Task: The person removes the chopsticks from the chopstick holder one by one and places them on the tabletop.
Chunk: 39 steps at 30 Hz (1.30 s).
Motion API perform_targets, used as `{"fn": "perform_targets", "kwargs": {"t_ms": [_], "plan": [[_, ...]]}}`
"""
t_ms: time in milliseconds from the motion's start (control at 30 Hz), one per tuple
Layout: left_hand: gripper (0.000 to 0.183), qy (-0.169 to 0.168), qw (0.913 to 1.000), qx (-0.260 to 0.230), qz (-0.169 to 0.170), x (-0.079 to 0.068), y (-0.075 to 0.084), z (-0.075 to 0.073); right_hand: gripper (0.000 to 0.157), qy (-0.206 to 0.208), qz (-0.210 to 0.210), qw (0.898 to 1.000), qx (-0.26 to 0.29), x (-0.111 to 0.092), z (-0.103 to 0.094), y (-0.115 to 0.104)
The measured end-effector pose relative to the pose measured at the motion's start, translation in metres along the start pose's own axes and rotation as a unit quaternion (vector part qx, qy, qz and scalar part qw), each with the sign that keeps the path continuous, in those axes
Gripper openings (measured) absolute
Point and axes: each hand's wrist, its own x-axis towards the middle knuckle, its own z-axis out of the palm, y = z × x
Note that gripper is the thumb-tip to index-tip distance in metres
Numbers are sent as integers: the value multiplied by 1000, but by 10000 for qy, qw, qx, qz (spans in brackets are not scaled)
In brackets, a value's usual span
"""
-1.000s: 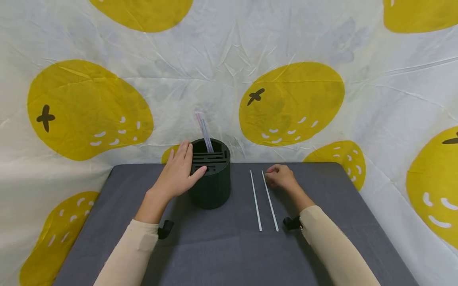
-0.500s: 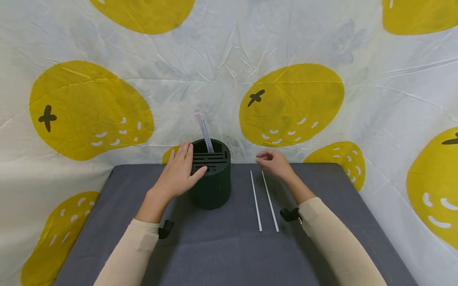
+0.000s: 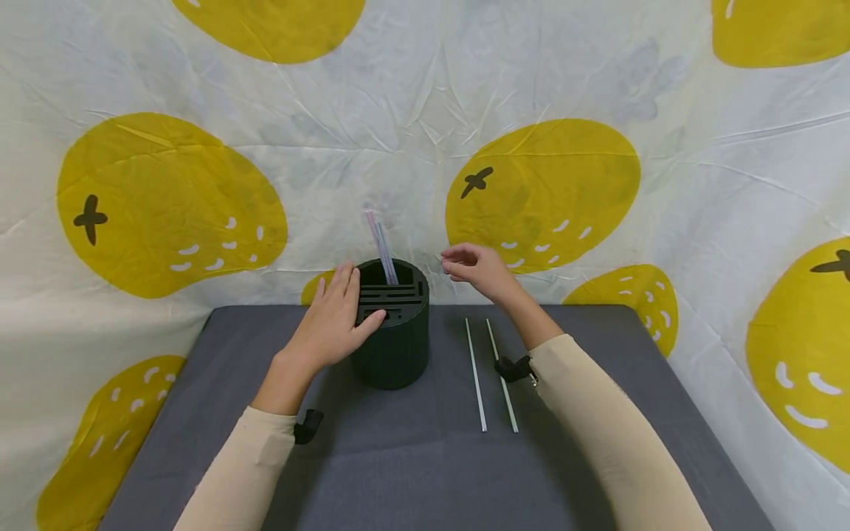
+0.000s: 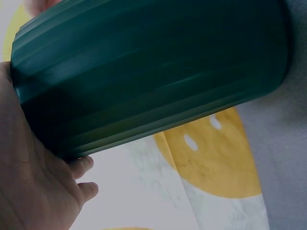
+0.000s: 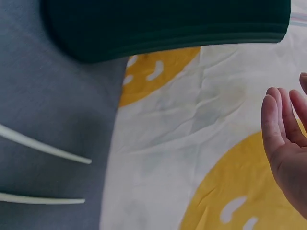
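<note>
A dark green cylindrical holder with a slotted top stands upright at the table's back edge. Thin translucent straws, tinted pink and blue, lean out of its open rear compartment. My left hand rests on its left rim, fingers straight and thumb over the front slots; in the left wrist view the palm lies against the ribbed wall. Right of the holder, my right hand is raised with loosely curled fingers and nothing in them. Below it lie two thin white sticks, roughly parallel, partly behind the wrist camera.
The table is covered with a dark grey cloth. A white curtain printed with large yellow fruit hangs right behind its back edge. Black cameras sit on both wrists.
My right hand has risen from beside the right-hand white stick and moved left toward the holder, holding nothing. The left hand, holder, straws and both sticks have stayed in place.
</note>
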Motion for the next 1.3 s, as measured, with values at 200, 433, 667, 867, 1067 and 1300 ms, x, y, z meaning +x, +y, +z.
{"fn": "perform_targets", "kwargs": {"t_ms": [200, 433, 667, 867, 1067, 1300], "plan": [[99, 31, 10000, 45, -9, 0, -2, 1, 39, -91, -183, 9998, 17, 19, 13, -16], [100, -26, 10000, -2, -43, -2, -2, 0, 37, -296, -414, 9986, -148, 34, 30, -33], [100, 12, 10000, 7, -19, -2, -4, 1, 35, -380, -542, 9967, -476, 44, 50, -46], [98, 7, 10000, -4, -5, -1, -2, -2, 30, -298, -555, 9939, -905, 51, 61, -52], [98, 13, 10000, 41, 7, -1, -2, -1, 23, -230, -453, 9884, -1429, 54, 67, -52], [98, 83, 10000, -30, 33, 0, -1, 1, 18, -50, -450, 9869, -1546, 55, 70, -51]]}}
